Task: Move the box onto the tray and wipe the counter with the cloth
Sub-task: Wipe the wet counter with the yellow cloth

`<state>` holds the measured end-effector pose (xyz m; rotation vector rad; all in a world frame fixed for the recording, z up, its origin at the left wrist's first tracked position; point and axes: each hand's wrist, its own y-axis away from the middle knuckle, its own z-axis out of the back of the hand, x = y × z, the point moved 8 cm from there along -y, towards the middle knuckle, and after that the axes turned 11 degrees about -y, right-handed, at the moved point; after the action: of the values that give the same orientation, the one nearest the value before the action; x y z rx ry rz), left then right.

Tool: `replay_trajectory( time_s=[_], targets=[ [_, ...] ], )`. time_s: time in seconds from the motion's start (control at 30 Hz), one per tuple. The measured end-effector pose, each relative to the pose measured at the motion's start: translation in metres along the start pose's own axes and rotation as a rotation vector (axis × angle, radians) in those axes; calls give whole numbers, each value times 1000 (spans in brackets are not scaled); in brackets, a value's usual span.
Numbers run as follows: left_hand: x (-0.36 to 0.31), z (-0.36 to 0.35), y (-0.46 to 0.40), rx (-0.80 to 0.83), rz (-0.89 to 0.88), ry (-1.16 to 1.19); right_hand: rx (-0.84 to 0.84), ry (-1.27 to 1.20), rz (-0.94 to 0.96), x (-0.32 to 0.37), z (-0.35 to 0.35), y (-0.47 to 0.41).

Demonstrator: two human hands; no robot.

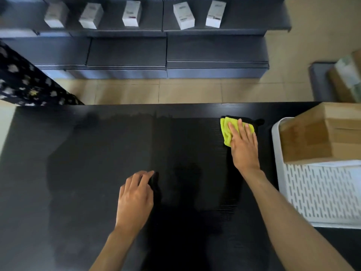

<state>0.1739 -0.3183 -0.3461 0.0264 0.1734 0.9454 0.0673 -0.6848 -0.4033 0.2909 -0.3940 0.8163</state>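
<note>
A brown cardboard box (pixel 320 132) sits on the far part of a white slotted tray (pixel 320 194) at the right end of the black counter (pixel 88 173). My right hand (pixel 244 145) lies flat on a yellow-green cloth (pixel 226 130), pressing it onto the counter near the far edge, just left of the tray. Most of the cloth is hidden under the palm and fingers. My left hand (pixel 135 198) rests on the counter's middle with fingers loosely curled and nothing in it.
Beyond the counter is a tiled floor (pixel 175 90) and a dark shelf unit (pixel 175 51) with several white boxes (pixel 131 13) on top. A person in dark patterned clothing (pixel 25 83) stands at the far left. More cartons (pixel 347 79) lie at the far right.
</note>
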Motion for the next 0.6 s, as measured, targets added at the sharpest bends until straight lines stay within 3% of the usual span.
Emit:
replay_trajectory(
  time_s=[0.23,0.6],
  targets=[
    [-62,-5,14,37,-14,38,21,-175,9,-14,8,32],
    [-108,2,50,76,-142,22,171,-240,51,-5,-1,160]
  ],
)
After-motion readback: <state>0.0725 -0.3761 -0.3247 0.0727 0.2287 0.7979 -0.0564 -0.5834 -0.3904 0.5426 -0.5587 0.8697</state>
